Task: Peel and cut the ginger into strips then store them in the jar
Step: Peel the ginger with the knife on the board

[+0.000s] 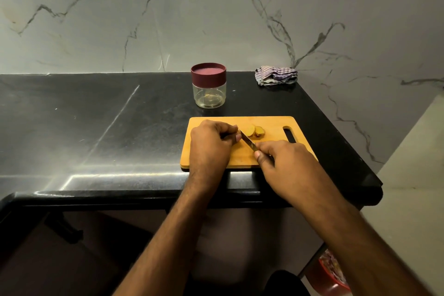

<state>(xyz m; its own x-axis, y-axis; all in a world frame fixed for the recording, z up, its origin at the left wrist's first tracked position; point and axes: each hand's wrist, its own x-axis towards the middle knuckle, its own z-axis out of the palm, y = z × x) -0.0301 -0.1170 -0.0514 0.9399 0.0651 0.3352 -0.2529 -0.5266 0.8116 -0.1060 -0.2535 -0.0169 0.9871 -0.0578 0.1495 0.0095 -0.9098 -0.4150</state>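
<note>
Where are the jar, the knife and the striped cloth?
jar (pixel 208 94): head view, on its clear side wall below the maroon lid.
knife (pixel 248 142): head view, on the middle of the bare blade.
striped cloth (pixel 276 75): head view, on the middle of the crumpled fabric.

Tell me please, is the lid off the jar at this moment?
No, the maroon lid sits on the clear jar, behind the cutting board.

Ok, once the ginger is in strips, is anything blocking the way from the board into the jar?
Yes: the clear plastic jar behind the wooden cutting board has its maroon lid on. The black counter between board and jar shows nothing else. The yellow ginger pieces lie on the board.
</note>
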